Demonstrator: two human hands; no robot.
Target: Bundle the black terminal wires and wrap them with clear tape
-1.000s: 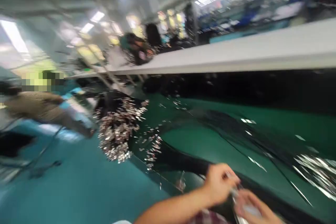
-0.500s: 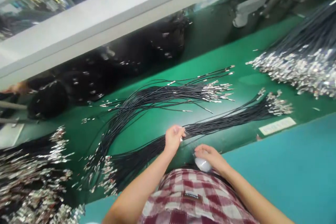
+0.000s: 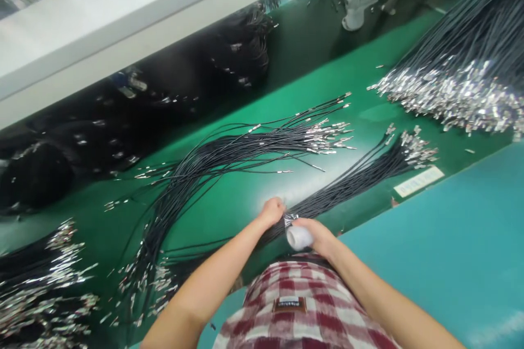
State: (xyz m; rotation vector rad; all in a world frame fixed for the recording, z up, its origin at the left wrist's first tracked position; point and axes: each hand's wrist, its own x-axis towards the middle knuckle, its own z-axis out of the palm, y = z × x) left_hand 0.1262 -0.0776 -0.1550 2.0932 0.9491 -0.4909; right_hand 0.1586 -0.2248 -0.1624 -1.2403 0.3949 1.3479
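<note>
My left hand point(image 3: 273, 211) is closed around the middle of a bundle of thin black wires point(image 3: 347, 184) with silvery terminals at the ends. Close to its right, my right hand point(image 3: 317, 234) grips a small roll of clear film point(image 3: 299, 238) with a whitish core. A shiny, crinkled piece of film point(image 3: 290, 219) lies against the wires between both hands. My left forearm hides part of the bundle. Beyond my hands, a second, looser bundle of black wires point(image 3: 229, 150) curves across the green mat.
Large piles of wires with terminals lie at the right point(image 3: 454, 92) and lower left point(image 3: 45, 289). A white label point(image 3: 420, 181) is by the mat's front edge. A white shelf edge point(image 3: 123, 16) crosses above, with dark wire heaps point(image 3: 184, 76) beneath. A grey-white fitting point(image 3: 364, 2) stands at the back.
My right hand has moved left and up with the roll, from below the bundle to right beside my left hand. The left hand keeps its hold. The whole view has shifted slightly.
</note>
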